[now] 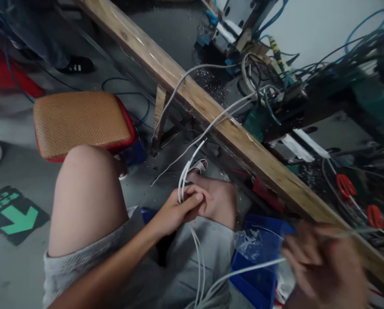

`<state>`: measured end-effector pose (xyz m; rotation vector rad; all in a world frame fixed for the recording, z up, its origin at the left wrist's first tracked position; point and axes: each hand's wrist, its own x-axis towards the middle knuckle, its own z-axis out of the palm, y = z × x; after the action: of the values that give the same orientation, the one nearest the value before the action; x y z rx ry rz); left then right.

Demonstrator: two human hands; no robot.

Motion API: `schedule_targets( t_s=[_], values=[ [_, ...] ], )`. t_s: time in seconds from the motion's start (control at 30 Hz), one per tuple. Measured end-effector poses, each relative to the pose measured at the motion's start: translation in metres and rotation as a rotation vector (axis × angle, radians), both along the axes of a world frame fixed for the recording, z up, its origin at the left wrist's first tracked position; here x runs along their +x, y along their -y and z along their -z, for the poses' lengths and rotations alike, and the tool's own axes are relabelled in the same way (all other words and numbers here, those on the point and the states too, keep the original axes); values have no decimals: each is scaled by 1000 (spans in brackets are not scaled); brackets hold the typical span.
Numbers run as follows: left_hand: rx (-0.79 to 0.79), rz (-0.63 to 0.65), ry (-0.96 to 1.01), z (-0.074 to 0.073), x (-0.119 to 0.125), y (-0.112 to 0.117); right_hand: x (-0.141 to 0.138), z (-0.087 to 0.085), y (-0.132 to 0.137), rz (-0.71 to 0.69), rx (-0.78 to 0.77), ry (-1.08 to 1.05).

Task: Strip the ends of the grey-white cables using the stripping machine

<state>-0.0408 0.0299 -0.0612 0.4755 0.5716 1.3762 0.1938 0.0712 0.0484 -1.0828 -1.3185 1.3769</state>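
My left hand [187, 204] is closed around several thin white cables [183, 178] above my lap. Their short ends stick up past the fingers, and the lengths below hang down over the grey shorts. My right hand [324, 262], smeared by motion, is at the lower right beside the bench edge. A white cable [253, 268] runs from my lap into its fingers, and a thin strand leads on from the hand to the right. The exact finger grip there is blurred.
A wooden bench rail [224, 122] crosses diagonally, with grey cables [208, 128] draped over it. Machinery [327, 133] and two red-orange pieces [345, 185] lie beyond. Below is a blue bin [253, 279] holding clear plastic. A woven-top stool [82, 124] is at left; another person's shoe [77, 65] is behind.
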Motion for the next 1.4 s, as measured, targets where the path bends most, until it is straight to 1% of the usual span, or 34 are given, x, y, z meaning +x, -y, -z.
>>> schedule_targets(
  t_s=[0.03, 0.07, 0.1, 0.13, 0.2, 0.27, 0.3, 0.37, 0.43, 0.5, 0.57, 0.7, 0.77, 0.83, 0.87, 0.93, 0.97, 1.0, 1.03, 1.07, 1.13, 1.2, 1.3, 1.4],
  values=[
    [-13, -47, 1, 0, 1, 1, -2, -11, -4, 27, 62, 5],
    [-21, -95, 2, 1, 2, 2, -7, -17, -7, 33, 112, 22],
    [-24, -140, 8, 1, 3, 3, -15, -19, -8, 7, 150, 57],
    [-28, -183, 7, 1, 4, 4, -26, -16, -8, -13, 176, 114],
    [-41, -257, -50, 0, 6, 7, -52, 1, -3, -63, 234, 275],
    [-51, -317, -157, -3, 7, 10, -77, 23, 8, -133, 302, 533],
    [-50, -331, -203, -5, 7, 11, -87, 34, 15, -150, 341, 623],
    [-37, -328, -235, -8, 7, 13, -100, 50, 29, -138, 407, 715],
    [-46, -338, -217, -10, 7, 14, -104, 58, 40, -91, 441, 722],
    [-78, -371, -194, -10, 6, 14, -104, 61, 46, -65, 453, 724],
    [-105, -385, -185, -10, 6, 13, -102, 62, 49, -67, 474, 729],
    [-107, -357, -191, -11, 5, 12, -99, 66, 49, -73, 552, 756],
    [-107, -351, -205, -13, 4, 11, -97, 66, 47, -98, 562, 769],
    [-96, -318, -222, -17, 0, 11, -93, 62, 42, -193, 470, 742],
    [-77, -273, -223, -20, -2, 11, -91, 59, 40, -264, 379, 700],
    [-33, -124, -226, -26, -8, 11, -86, 53, 33, -400, 192, 578],
    [-11, -44, -239, -28, -12, 11, -85, 50, 30, -448, 138, 526],
    [5, 13, -267, -30, -14, 11, -84, 48, 28, -472, 124, 497],
    [12, 35, -302, -31, -16, 11, -85, 48, 27, -469, 153, 497],
    [8, 26, -337, -31, -16, 12, -86, 48, 28, -440, 214, 521],
    [-25, -43, -368, -29, -13, 13, -93, 54, 32, -318, 363, 588],
    [-107, -143, -335, -25, -4, 15, -102, 63, 39, -170, 478, 620],
    [-247, -282, -249, -19, 11, 18, -114, 78, 48, -41, 545, 648],
    [-304, -341, -200, -16, 21, 21, -119, 85, 51, -1, 560, 704]
  ],
)
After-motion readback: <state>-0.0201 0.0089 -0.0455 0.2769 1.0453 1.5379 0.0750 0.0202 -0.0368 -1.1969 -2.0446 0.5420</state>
